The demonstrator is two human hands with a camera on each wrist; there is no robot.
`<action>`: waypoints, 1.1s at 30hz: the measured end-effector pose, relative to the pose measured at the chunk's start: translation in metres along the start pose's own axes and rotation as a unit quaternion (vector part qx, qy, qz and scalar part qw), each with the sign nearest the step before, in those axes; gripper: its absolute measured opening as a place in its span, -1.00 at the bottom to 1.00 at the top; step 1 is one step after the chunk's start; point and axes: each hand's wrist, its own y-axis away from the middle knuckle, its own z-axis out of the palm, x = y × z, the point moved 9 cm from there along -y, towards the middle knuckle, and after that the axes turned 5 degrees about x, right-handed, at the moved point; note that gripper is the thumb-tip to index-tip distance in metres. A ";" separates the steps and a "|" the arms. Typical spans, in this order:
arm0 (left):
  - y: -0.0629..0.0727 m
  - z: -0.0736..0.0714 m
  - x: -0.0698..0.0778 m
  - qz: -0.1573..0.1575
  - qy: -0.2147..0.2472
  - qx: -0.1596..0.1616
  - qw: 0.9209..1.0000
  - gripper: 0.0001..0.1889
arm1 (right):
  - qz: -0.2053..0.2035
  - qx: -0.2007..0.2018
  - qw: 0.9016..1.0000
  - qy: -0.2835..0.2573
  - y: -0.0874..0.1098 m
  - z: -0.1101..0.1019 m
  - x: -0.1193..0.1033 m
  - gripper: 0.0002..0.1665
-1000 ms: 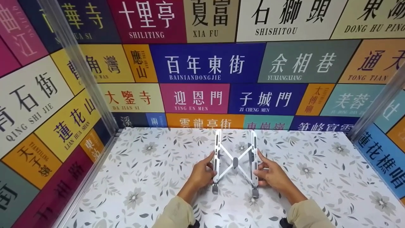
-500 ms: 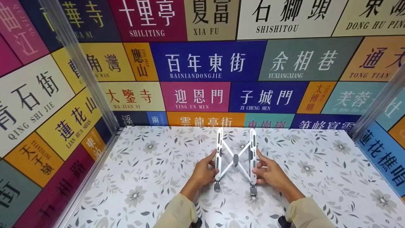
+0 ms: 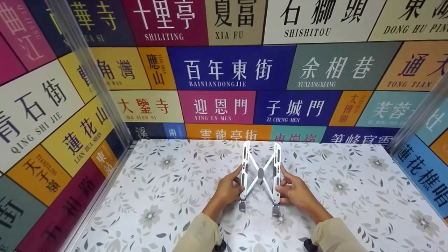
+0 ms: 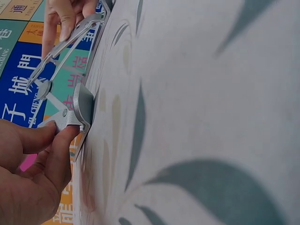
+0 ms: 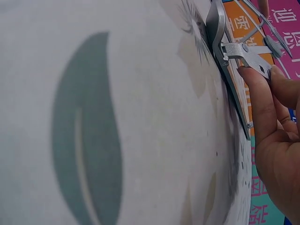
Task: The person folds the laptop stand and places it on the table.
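Note:
A silver folding laptop stand [image 3: 260,174] stands on the table in the head view, its two side rails joined by crossed bars with a grey hub. My left hand [image 3: 229,189] pinches the left rail near its front end, thumb on one side and fingers on the other. Across from it, my right hand [image 3: 295,189] pinches the right rail the same way. In the left wrist view, thumb and index finger of the left hand [image 4: 40,164] hold the rail beside a front foot. The right wrist view has the right hand [image 5: 276,126] gripping the metal rail [image 5: 255,61].
A white cloth with grey flowers and leaves covers the table [image 3: 150,189]. Behind it rises a wall [image 3: 231,68] of coloured panels with Chinese lettering. Clear upright strips [image 3: 105,94] stand at the back corners.
Both hands have moved toward each other, bringing the stand's two rails closer together. The crossed bars now stand at a narrower angle.

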 end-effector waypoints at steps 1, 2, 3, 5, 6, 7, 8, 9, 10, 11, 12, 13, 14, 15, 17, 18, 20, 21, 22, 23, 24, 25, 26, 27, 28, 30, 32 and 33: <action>0.000 0.000 0.000 -0.002 -0.002 0.000 1.000 -0.11 | 0.000 0.001 1.000 -0.001 0.000 0.001 0.000 0.10; 0.000 0.001 0.000 -0.004 -0.002 0.000 1.000 -0.11 | 0.000 0.001 1.000 -0.003 -0.001 0.003 0.000 0.10; 0.000 0.001 0.000 -0.003 -0.001 0.000 1.000 -0.11 | 0.000 0.001 1.000 -0.004 -0.001 0.004 0.000 0.09; 0.000 0.003 0.002 0.002 0.001 -0.003 1.000 -0.11 | -0.001 0.003 1.000 -0.004 -0.002 0.006 0.000 0.08; -0.001 0.003 0.003 0.006 -0.001 -0.003 1.000 -0.12 | 0.000 0.003 1.000 -0.007 -0.003 0.007 0.001 0.08; -0.001 0.004 0.004 0.010 -0.002 -0.004 1.000 -0.12 | -0.001 0.001 1.000 -0.011 -0.003 0.008 0.001 0.07; -0.001 0.004 0.005 0.014 -0.001 -0.004 1.000 -0.12 | -0.001 0.000 1.000 -0.016 -0.003 0.009 0.001 0.07; -0.001 0.005 0.005 0.018 -0.002 -0.004 1.000 -0.12 | -0.002 0.001 1.000 -0.017 -0.004 0.009 0.000 0.07; -0.002 0.005 0.006 0.021 -0.002 -0.004 1.000 -0.12 | -0.004 0.000 1.000 -0.020 -0.004 0.010 0.000 0.07; -0.002 0.006 0.006 0.025 -0.005 -0.003 1.000 -0.12 | -0.006 0.000 1.000 -0.021 -0.005 0.011 0.000 0.07; -0.003 0.006 0.007 0.029 -0.006 0.000 1.000 -0.13 | -0.006 0.001 1.000 -0.022 -0.005 0.011 0.000 0.07; -0.003 0.007 0.007 0.030 -0.005 0.001 1.000 -0.12 | -0.007 0.001 1.000 -0.020 -0.006 0.012 -0.001 0.07; -0.003 0.008 0.007 0.031 -0.005 0.003 1.000 -0.12 | -0.008 0.001 1.000 -0.015 -0.006 0.013 -0.001 0.07; -0.004 0.008 0.007 0.031 -0.006 0.005 0.999 -0.12 | -0.008 0.002 1.000 -0.012 -0.007 0.013 -0.001 0.07; -0.004 0.010 0.007 0.031 -0.005 0.007 0.999 -0.12 | -0.008 0.003 1.000 -0.005 -0.008 0.015 -0.002 0.07; -0.004 0.011 0.008 0.031 -0.003 0.009 0.999 -0.12 | -0.009 0.003 1.000 0.002 -0.008 0.015 -0.003 0.06; -0.003 0.011 0.009 0.029 -0.001 0.014 0.999 -0.12 | -0.008 0.006 1.000 0.010 -0.009 0.017 -0.005 0.06; -0.002 0.011 0.010 0.029 -0.004 0.018 0.999 -0.11 | -0.006 0.009 1.000 0.014 -0.010 0.017 -0.005 0.06; -0.002 0.011 0.011 0.032 -0.009 0.022 0.999 -0.11 | -0.005 0.011 1.000 0.017 -0.010 0.018 -0.006 0.06; -0.001 0.011 0.012 0.032 -0.013 0.026 0.999 -0.11 | -0.006 0.012 1.000 0.022 -0.011 0.019 -0.006 0.05; -0.001 0.011 0.012 0.031 -0.018 0.030 0.999 -0.11 | -0.007 0.012 1.000 0.026 -0.011 0.020 -0.006 0.05; -0.001 0.012 0.012 0.029 -0.019 0.033 0.999 -0.11 | -0.005 0.013 1.000 0.025 -0.012 0.020 -0.007 0.05; -0.001 0.012 0.013 0.029 -0.022 0.035 0.999 -0.11 | -0.003 0.013 1.000 0.026 -0.012 0.020 -0.007 0.05; -0.001 0.013 0.013 0.028 -0.028 0.038 0.998 -0.11 | -0.005 0.012 0.999 0.030 -0.013 0.021 -0.007 0.05; -0.001 0.014 0.013 0.028 -0.031 0.040 0.998 -0.11 | -0.008 0.012 0.999 0.034 -0.013 0.021 -0.008 0.04; -0.001 0.016 0.014 0.027 -0.035 0.043 0.998 -0.11 | -0.006 0.011 0.999 0.037 -0.013 0.022 -0.008 0.04; 0.000 0.017 0.014 0.029 -0.039 0.047 0.998 -0.11 | -0.006 0.008 0.999 0.041 -0.014 0.023 -0.009 0.03; 0.000 0.018 0.014 0.027 -0.038 0.046 0.998 -0.11 | -0.007 0.008 0.999 0.042 -0.015 0.024 -0.010 0.02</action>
